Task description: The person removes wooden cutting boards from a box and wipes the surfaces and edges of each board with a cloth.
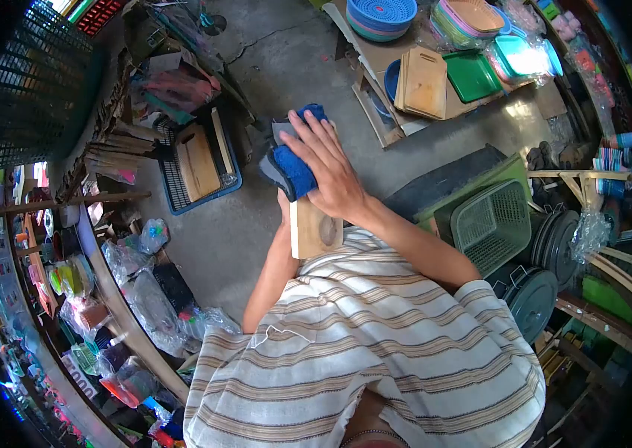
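A wooden board (310, 230) with a pale edge and a dark round spot is held upright in front of the striped shirt. Over its upper part lies a blue and grey cloth (295, 170). My right hand (331, 164) presses on the cloth, its fingers stretched out together across it. Behind the board is my left hand (284, 207); only a small part of it shows at the board's left edge, and its fingers are hidden.
A blue basket (202, 204) with wooden boards stands on the floor at left. Stacked wooden boards (424, 84), a green tray (473, 77) and coloured baskets (381, 16) sit on a table at upper right. A green crate (491, 224) and lidded pots (534, 302) are at right.
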### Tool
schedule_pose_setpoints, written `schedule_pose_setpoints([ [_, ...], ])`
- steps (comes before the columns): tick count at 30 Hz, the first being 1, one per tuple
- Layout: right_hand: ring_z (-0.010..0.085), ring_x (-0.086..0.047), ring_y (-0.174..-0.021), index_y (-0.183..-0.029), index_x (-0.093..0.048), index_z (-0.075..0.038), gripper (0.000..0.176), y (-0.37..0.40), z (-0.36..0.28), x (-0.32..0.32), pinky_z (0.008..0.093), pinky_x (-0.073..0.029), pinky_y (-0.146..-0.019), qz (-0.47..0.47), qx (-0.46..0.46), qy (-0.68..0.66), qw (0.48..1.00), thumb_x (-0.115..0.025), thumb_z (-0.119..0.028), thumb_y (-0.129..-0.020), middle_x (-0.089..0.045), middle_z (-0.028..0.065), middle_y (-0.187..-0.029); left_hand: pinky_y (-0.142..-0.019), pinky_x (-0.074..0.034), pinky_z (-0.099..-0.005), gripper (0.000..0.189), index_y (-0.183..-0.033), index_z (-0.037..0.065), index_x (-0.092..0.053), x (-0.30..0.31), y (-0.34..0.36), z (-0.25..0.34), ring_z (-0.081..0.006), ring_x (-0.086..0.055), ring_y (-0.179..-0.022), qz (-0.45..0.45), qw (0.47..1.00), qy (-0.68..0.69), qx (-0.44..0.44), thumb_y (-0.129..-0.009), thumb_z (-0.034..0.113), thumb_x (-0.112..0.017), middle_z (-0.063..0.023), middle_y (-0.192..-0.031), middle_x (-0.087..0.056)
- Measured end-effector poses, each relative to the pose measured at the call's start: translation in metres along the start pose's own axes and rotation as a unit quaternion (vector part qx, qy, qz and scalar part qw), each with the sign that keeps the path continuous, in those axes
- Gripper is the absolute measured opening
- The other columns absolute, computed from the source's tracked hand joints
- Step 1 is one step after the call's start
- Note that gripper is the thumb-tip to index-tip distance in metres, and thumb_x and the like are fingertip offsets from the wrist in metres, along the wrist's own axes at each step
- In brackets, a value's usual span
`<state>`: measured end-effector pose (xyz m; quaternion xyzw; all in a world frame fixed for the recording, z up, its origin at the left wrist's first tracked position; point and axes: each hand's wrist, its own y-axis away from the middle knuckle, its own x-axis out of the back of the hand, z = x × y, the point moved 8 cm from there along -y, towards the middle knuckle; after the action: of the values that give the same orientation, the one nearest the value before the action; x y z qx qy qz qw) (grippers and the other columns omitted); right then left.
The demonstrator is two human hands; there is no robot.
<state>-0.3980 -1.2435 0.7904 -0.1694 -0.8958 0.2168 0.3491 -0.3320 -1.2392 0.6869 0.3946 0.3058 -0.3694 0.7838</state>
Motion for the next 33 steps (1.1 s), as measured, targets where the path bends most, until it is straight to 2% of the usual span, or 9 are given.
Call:
schedule_pose_setpoints([
  [6, 0.0452, -0.029, -0.157, -0.158, -0.045, -0.008, 0.075, 0.017, -0.011, -0.003, 0.0631, -0.02, -0.126, -0.071, 0.037, 0.109, 0.991, -0.065, -0.015, -0.086, -0.033, 0.0194, -0.171, -0.113, -0.042, -0.0624, 0.107, -0.159, 0.011, -0.042, -0.006, 0.0, 0.007, -0.0418, -0.053, -0.137, -0.042, 0.99, 0.133, -0.009, -0.088, 0.091, -0.041, -0.0226, -0.15, -0.054],
  [11, 0.0365, -0.042, -0.151, -0.155, -0.052, -0.012, 0.081, 0.046, -0.033, -0.007, 0.0575, -0.03, -0.122, -0.185, 0.068, 0.054, 0.979, -0.077, -0.018, -0.078, -0.044, 0.0147, -0.165, -0.114, -0.04, -0.0667, 0.107, -0.16, 0.011, -0.041, -0.013, 0.0, 0.017, -0.0449, -0.051, -0.139, -0.079, 0.969, 0.232, -0.017, -0.089, 0.091, -0.041, -0.0237, -0.151, -0.053],
  [12, 0.0352, -0.043, -0.151, -0.153, -0.053, -0.012, 0.076, 0.056, -0.038, -0.008, 0.0567, -0.031, -0.122, -0.199, 0.083, 0.077, 0.973, -0.075, -0.024, -0.081, -0.046, 0.0137, -0.164, -0.116, -0.03, -0.0759, 0.105, -0.161, 0.01, -0.039, -0.011, -0.002, 0.025, -0.0525, -0.042, -0.145, -0.068, 0.958, 0.278, -0.033, -0.091, 0.088, -0.041, -0.0253, -0.153, -0.051],
  [21, 0.0288, -0.06, -0.125, -0.142, -0.065, -0.015, 0.07, 0.046, -0.041, 0.015, 0.0517, -0.04, -0.107, -0.203, 0.039, 0.032, 0.978, -0.083, -0.035, -0.077, -0.063, 0.0122, -0.13, -0.119, -0.036, -0.0661, 0.099, -0.167, 0.014, -0.03, -0.007, -0.023, 0.029, -0.0543, -0.041, -0.146, -0.154, 0.968, 0.196, -0.035, -0.096, 0.081, -0.041, -0.0302, -0.163, -0.038],
  [24, 0.0345, -0.056, -0.131, -0.143, -0.063, -0.013, 0.077, 0.022, -0.014, 0.048, 0.0522, -0.04, -0.112, -0.104, 0.007, 0.02, 0.994, -0.087, -0.025, -0.07, -0.061, 0.013, -0.133, -0.12, -0.038, -0.062, 0.092, -0.166, 0.011, -0.032, 0.006, -0.018, 0.029, -0.0444, -0.047, -0.145, -0.134, 0.925, 0.354, -0.039, -0.101, 0.077, -0.037, -0.0251, -0.161, -0.044],
  [25, 0.0368, -0.056, -0.132, -0.144, -0.063, -0.012, 0.078, 0.012, -0.004, 0.067, 0.0525, -0.041, -0.114, -0.026, -0.002, 0.012, 1.0, -0.087, -0.022, -0.07, -0.06, 0.0144, -0.135, -0.122, -0.038, -0.0597, 0.09, -0.167, 0.014, -0.031, 0.017, -0.019, 0.026, -0.038, -0.047, -0.147, -0.047, 0.978, 0.2, -0.047, -0.102, 0.076, -0.037, -0.02, -0.165, -0.042],
  [27, 0.0415, -0.053, -0.137, -0.146, -0.06, -0.01, 0.082, -0.01, -0.003, 0.101, 0.0525, -0.041, -0.118, 0.042, -0.036, 0.009, 0.998, -0.086, -0.014, -0.068, -0.058, 0.0169, -0.142, -0.121, -0.037, -0.0647, 0.089, -0.168, 0.017, -0.028, -0.012, -0.01, 0.033, -0.042, -0.043, -0.149, -0.158, 0.926, 0.336, -0.066, -0.101, 0.076, -0.036, -0.0181, -0.168, -0.036],
  [31, 0.0438, -0.049, -0.143, -0.154, -0.051, -0.01, 0.092, -0.018, 0.014, 0.092, 0.0529, -0.038, -0.12, 0.034, -0.037, 0.123, 0.991, -0.084, -0.007, -0.068, -0.052, 0.0189, -0.155, -0.114, -0.036, -0.0779, 0.086, -0.169, 0.025, -0.024, -0.039, 0.003, 0.023, -0.0494, -0.039, -0.15, -0.212, 0.942, 0.238, -0.105, -0.101, 0.076, -0.037, -0.0166, -0.172, -0.028],
  [33, 0.0488, -0.038, -0.15, -0.159, -0.045, -0.01, 0.095, -0.004, 0.024, 0.065, 0.0595, -0.032, -0.123, -0.021, -0.064, 0.104, 0.992, -0.085, -0.014, -0.073, -0.041, 0.0211, -0.164, -0.118, -0.038, -0.0699, 0.084, -0.168, 0.021, -0.028, -0.023, -0.004, 0.017, -0.0448, -0.042, -0.149, -0.19, 0.944, 0.243, -0.119, -0.102, 0.07, -0.042, -0.0161, -0.17, -0.033],
])
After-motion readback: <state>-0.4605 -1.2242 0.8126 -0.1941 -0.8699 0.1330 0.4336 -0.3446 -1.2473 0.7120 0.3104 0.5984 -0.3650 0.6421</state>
